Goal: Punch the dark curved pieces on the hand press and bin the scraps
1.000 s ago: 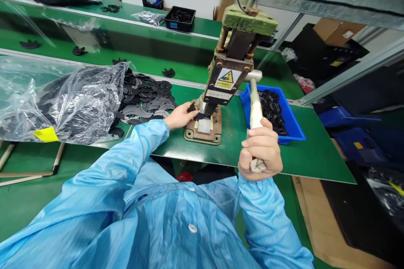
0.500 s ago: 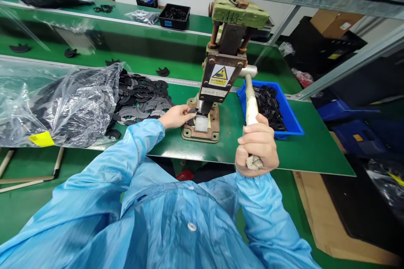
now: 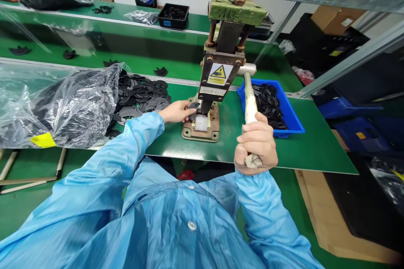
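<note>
With our left hand we pinch a small black piece by the foot of the press, near the middle of the frame. Its long way slants, with one tip toward the upper right; our hand hides some of it. Our right hand is wrapped around the long handle, right of the middle. The handle points up the frame, its top leaning a bit left. A blue bin sits on the green surface.
</note>
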Demonstrator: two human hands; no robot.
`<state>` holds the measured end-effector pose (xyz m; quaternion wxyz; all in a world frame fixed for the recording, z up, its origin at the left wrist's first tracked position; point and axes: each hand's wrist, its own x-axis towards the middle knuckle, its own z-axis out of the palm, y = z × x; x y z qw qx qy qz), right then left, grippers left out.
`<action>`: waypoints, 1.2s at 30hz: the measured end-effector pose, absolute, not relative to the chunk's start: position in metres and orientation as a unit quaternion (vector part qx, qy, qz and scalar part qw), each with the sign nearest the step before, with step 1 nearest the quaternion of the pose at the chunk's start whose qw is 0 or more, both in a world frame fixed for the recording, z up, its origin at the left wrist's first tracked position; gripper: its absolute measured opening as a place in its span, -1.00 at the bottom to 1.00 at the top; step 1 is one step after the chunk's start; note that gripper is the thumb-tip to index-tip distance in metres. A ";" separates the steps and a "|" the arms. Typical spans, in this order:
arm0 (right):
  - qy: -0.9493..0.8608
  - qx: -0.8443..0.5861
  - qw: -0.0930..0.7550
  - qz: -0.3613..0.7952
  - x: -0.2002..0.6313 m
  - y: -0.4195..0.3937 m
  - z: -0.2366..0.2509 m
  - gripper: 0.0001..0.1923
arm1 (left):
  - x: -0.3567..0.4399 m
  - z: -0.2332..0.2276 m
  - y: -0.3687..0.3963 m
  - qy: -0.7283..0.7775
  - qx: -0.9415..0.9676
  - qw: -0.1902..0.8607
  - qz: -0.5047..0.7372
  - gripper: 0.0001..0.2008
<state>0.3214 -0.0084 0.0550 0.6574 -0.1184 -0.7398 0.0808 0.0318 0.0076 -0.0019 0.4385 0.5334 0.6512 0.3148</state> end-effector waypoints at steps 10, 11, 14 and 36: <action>-0.770 -0.095 0.620 0.120 0.335 -0.001 0.061 -0.89 | 0.047 0.010 0.030 0.621 0.518 0.523 0.270 -0.72; -0.773 -0.094 0.616 0.120 0.337 0.001 0.062 -0.88 | 0.046 0.010 0.031 0.618 0.512 0.532 0.269 -0.71; -0.795 -0.088 0.590 0.111 0.338 0.005 0.066 -0.87 | 0.042 0.008 0.034 0.607 0.492 0.557 0.283 -0.73; -0.760 -0.099 0.630 0.123 0.327 0.005 0.057 -0.77 | 0.053 0.010 0.048 0.692 0.447 0.529 0.204 -0.68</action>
